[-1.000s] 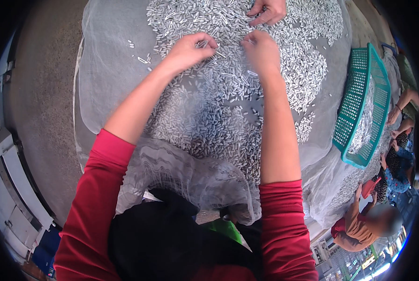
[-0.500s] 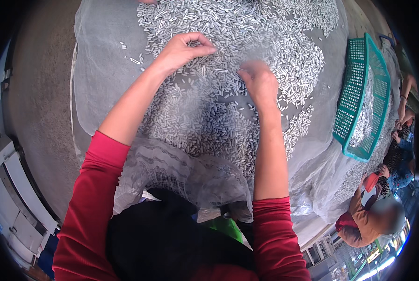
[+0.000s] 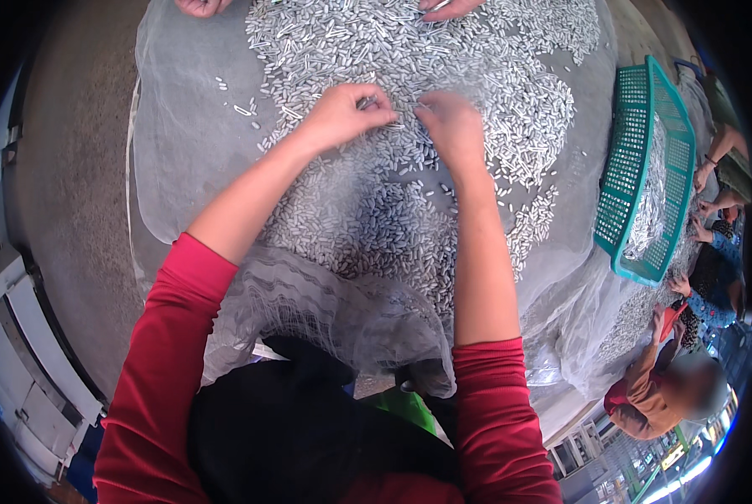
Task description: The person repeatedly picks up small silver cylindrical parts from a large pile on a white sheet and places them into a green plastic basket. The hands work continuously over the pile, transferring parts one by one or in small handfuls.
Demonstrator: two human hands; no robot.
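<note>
Many small, elongated silver-grey pieces (image 3: 334,50) lie heaped on a pale mesh cloth (image 3: 199,160) spread over the work surface. My left hand (image 3: 349,112) is just above the heap, thumb and fingers closed in a pinch; whatever is between them is too small to name. Close to its right, my right hand (image 3: 453,128) is also pinched and slightly blurred, so I cannot make out what it holds. The two sets of fingertips are near each other but apart. A denser pile of the same pieces (image 3: 384,218) lies between my forearms.
A green plastic basket (image 3: 621,168) with silvery strips in it stands at the right. Another person's hands (image 3: 452,8) reach in at the far edge. More people (image 3: 662,395) work along the right side. Gathered mesh (image 3: 342,311) hangs at the near edge.
My left hand has moved right and slightly nearer. My right hand has shifted left and a little farther away, narrowing the gap. Another person's hands have come further in at the top.
</note>
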